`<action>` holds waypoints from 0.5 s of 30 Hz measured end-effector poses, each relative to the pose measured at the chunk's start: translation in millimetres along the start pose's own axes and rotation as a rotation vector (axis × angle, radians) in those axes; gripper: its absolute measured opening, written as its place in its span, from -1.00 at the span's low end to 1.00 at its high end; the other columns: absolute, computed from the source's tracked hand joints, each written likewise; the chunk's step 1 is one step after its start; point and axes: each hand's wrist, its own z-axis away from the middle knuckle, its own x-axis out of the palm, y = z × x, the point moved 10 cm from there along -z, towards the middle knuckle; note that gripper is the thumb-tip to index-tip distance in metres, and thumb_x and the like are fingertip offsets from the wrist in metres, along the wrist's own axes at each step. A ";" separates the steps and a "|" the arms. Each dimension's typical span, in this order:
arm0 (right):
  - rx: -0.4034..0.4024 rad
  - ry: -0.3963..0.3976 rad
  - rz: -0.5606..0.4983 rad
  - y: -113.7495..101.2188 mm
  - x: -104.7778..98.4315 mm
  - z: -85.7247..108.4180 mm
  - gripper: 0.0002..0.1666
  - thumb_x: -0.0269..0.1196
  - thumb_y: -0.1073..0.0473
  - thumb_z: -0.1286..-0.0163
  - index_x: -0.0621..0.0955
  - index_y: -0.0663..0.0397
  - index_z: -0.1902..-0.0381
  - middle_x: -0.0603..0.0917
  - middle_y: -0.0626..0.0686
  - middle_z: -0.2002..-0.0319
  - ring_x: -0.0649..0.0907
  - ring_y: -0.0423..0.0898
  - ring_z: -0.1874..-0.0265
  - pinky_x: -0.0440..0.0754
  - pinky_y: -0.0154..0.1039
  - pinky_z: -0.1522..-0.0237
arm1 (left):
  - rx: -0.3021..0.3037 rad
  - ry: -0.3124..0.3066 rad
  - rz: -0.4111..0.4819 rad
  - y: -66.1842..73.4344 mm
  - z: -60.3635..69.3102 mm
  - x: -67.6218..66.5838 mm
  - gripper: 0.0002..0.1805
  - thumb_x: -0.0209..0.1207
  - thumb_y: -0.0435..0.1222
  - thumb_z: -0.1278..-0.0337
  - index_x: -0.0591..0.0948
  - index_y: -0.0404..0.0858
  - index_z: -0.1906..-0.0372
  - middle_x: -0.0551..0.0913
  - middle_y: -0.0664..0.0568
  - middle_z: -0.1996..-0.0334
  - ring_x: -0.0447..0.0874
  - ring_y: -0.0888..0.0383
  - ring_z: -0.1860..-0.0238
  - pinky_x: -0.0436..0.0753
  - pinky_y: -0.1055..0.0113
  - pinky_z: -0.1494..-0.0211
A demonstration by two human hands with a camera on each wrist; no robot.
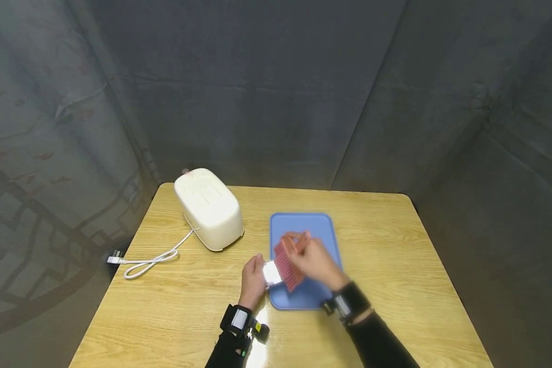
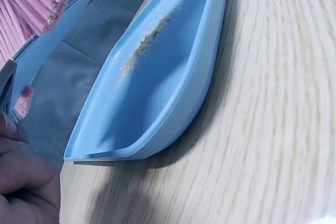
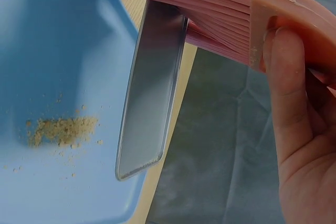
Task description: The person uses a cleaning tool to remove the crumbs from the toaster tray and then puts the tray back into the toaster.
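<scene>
gripping a pink brush (image 1: 286, 261), the right hand (image 1: 319, 264) touches bristles (image 3: 210, 3) to a shiny tray (image 1: 272, 273) pinched by the left hand (image 1: 252, 281) above a blue tray (image 1: 303, 222).

Cream appliance, white cord, wood table, grey cloth

Landmark: cream appliance (image 1: 207, 207). Boxy, rounded corners, faint lines on top; small pinkish-brown spot at its far end, too small to identify. White cord (image 1: 154, 261) comes out low on the appliance's left side, runs left and nearer the viewer, folded into loops on the table. White plug (image 1: 115, 259) at cord's end, left of the appliance, at the table's edge, prongs showing. Table (image 1: 372, 230) under the appliance, light yellowish wood grain, rounded far corners; most of it extends right of and nearer than the appliance. Grey cloth backdrop (image 1: 257, 117) behind the appliance, creased, with a slanting dark line (image 1: 372, 97) to the appliance's right. Left of the appliance, patterned cloth (image 1: 41, 204): brownish lines, faint reddish marks.
</scene>
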 end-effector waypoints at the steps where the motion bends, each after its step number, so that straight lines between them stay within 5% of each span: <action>1: 0.002 -0.001 0.002 1.0 -0.7 0.2 -0.90 0.30 0.29 -0.42 0.72 0.23 0.26 0.61 0.22 -0.23 0.73 0.14 -0.02 0.68 -0.38 0.43 | 0.000 0.000 0.000 0.1 0.0 0.0 -0.54 -0.13 -0.15 -0.65 0.51 -0.28 0.43 0.42 0.06 0.56 0.40 0.15 0.49 0.45 0.28 0.35; 5: 0.021 -0.001 0.005 5.6 -4.3 1.8 -0.85 0.30 0.28 -0.41 0.69 0.19 0.39 0.59 0.22 -0.26 0.76 0.16 0.07 0.65 -0.34 0.54 | -0.010 0.000 -0.002 -0.7 0.4 -0.2 -0.54 -0.13 -0.15 -0.65 0.51 -0.28 0.44 0.41 0.06 0.56 0.39 0.15 0.50 0.44 0.28 0.35; 11: 0.064 -0.002 -0.004 13.3 -11.1 4.8 -0.65 0.30 0.27 -0.41 0.56 0.12 0.61 0.55 0.24 -0.30 0.67 0.20 -0.13 0.60 -0.24 0.68 | -0.027 0.000 0.007 -0.4 1.4 -0.7 -0.54 -0.14 -0.14 -0.65 0.50 -0.29 0.43 0.41 0.05 0.56 0.39 0.14 0.49 0.44 0.29 0.36; 15: 0.075 0.002 0.002 17.6 -16.1 5.8 -0.52 0.30 0.27 -0.41 0.45 0.01 0.73 0.55 0.24 -0.30 0.60 0.21 -0.23 0.65 -0.28 0.56 | -0.033 -0.002 0.021 -1.3 1.3 -0.3 -0.55 -0.13 -0.16 -0.65 0.50 -0.29 0.43 0.40 0.06 0.57 0.39 0.15 0.50 0.44 0.31 0.37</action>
